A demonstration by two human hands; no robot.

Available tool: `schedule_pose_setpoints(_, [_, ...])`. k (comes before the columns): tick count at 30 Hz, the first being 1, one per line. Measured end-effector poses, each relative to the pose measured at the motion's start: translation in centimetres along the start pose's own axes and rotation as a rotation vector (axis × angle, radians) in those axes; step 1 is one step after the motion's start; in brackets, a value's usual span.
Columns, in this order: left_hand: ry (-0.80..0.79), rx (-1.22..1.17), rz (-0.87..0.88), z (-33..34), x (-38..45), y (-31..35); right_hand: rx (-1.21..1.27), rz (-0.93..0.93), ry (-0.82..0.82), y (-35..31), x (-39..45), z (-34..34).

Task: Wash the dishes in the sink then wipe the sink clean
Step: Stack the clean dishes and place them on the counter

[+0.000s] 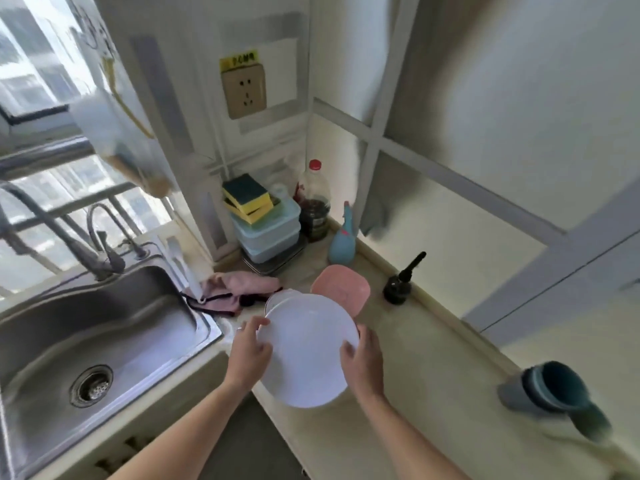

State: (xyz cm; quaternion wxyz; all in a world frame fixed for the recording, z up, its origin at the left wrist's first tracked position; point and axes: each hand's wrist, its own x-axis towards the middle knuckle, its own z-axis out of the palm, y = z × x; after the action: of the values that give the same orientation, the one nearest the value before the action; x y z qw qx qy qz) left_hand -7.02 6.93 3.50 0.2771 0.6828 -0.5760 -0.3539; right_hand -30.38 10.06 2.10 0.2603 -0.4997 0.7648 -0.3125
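A large white plate [306, 351] is held tilted over the counter, just right of the steel sink [104, 341]. My left hand [250, 351] grips its left rim and my right hand [363, 362] grips its right rim. A second white dish [280, 297] peeks out behind the plate's top edge, beside a pink dish [343, 287]. The sink basin holds nothing but its drain strainer [91, 386]. A pink cloth [235, 289] lies crumpled at the sink's right rear corner. Yellow-and-green sponges [247, 199] sit on stacked containers.
Two faucets [100, 230] rise behind the sink. Stacked pale blue containers [266, 233], a dark-liquid bottle [315, 202] and a blue spray bottle [343, 240] fill the back corner. A small black dispenser [400, 282] and a blue-grey cup [550, 386] stand on the counter [433, 358].
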Motion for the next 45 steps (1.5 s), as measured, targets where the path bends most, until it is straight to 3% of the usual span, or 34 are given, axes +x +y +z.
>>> schedule_pose_setpoints(11, [-0.253, 0.113, -0.116, 3.5, -1.6, -3.6, -0.067, 0.186, -0.040, 6.5, -2.1, 1.7])
schedule_pose_setpoints(21, [-0.192, -0.045, -0.207, 4.4, -1.4, -3.7, -0.094, 0.204, -0.095, 6.8, -0.5, 2.1])
schedule_pose_setpoints(26, [-0.157, 0.040, -0.228, 4.5, 0.0, -2.3, -0.098, 0.290, -0.107, 5.7, 1.7, 1.6])
schedule_pose_setpoints(31, [-0.032, 0.138, -0.074, 5.8, 3.0, 1.3, 0.113, 0.343, -0.014, 3.1, 6.3, 0.5])
schedule_pose_setpoints(38, [-0.146, 0.108, -0.060, 8.8, 9.6, 5.4, 0.250, 0.371, -0.181, 2.0, 11.2, 1.5])
schedule_pose_setpoints(45, [-0.203, 0.173, -0.069, 10.9, 13.2, 7.3, 0.477, 0.477, -0.112, 2.9, 12.0, 2.7])
